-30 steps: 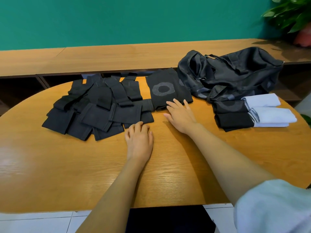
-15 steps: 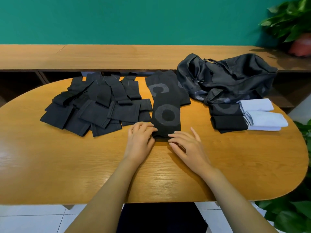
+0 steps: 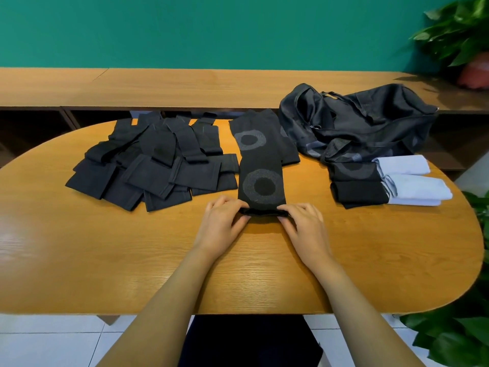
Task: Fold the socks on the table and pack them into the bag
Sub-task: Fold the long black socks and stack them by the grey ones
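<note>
Head view. A long black sock with grey ring patterns (image 3: 260, 176) is lying flat at the middle of the oval wooden counter (image 3: 105, 247), running lengthwise away from the person. Its near end is sitting between the two hands, and its far end is resting on another piece of black patterned fabric (image 3: 289, 152).

The left hand (image 3: 222, 223) is pinching the near left corner of the sock with fingers curled over the hem. The right hand (image 3: 304, 226) is pinching the near right corner in the same way. Both hands are closed narrowly on the fabric, and between them the near hem is bunching into a thin raised roll. Both forearms are reaching in from the near edge of the counter.

To the left of the sock, just beside it, a loose pile of dark socks (image 3: 153, 165) is spreading across the counter. To the right, well apart from the hands, folded black socks (image 3: 357, 192) are lying against folded pale blue socks (image 3: 412, 181). Behind these, the black bag (image 3: 357, 125) is slumping at the far right of the counter, touching the nearest folded black sock.
</note>
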